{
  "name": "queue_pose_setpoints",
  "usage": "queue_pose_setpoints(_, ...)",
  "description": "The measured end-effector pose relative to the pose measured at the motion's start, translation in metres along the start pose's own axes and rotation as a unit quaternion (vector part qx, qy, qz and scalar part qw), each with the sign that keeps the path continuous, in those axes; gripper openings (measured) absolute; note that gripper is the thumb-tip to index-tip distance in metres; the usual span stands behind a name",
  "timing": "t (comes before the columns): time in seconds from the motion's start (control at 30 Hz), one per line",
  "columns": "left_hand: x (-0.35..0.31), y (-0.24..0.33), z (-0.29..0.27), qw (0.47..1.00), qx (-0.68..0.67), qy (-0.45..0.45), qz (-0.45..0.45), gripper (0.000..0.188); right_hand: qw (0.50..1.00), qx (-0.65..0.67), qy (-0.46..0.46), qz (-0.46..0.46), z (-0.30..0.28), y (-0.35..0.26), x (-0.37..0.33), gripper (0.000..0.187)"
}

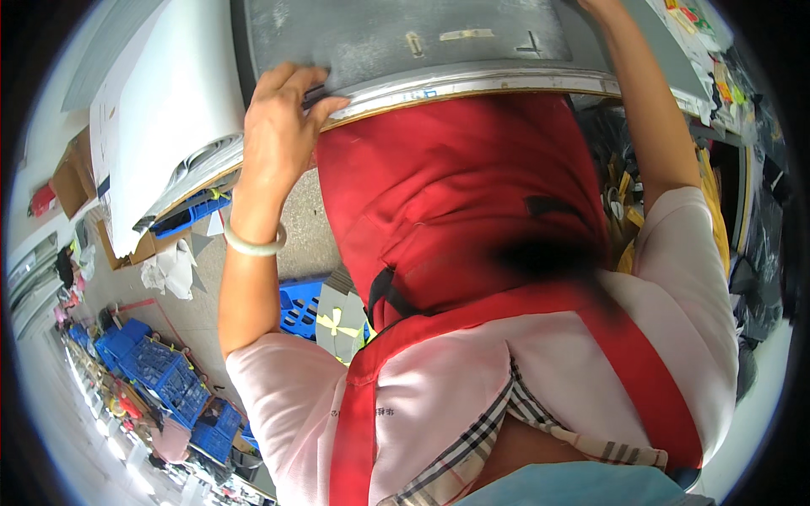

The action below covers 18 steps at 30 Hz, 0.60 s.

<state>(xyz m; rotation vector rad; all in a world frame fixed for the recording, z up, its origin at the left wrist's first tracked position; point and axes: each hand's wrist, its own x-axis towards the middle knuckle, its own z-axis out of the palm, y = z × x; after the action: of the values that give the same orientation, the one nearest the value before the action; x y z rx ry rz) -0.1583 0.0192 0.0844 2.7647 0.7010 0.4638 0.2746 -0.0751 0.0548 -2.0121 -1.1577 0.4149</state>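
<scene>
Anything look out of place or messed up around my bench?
Yes: crumpled white paper shows beyond your left forearm, looking discarded. A dark blur also covers part of your red apron; whether it's a stain or a lens smudge, I can't tell.

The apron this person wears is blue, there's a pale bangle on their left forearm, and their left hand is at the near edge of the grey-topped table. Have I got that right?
Not quite: the head view shows that the apron is red, not blue. The pale bangle is on the left forearm, and the left hand is at the near edge of the grey-topped table.
</scene>
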Motion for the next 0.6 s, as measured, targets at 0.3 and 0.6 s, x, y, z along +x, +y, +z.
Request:
queue_pose_setpoints(0.3,-0.005,-0.002,0.005,0.995,-0.088,-0.008,-0.047,0.022,0.997,0.079,-0.016,-0.007,-0.003,0.019,0.000,0.022)
queue_pose_setpoints(0.6,-0.009,-0.002,0.010,0.997,-0.068,0.006,-0.029,0.016,0.995,0.092,-0.027,-0.012,-0.003,0.013,-0.003,0.023)
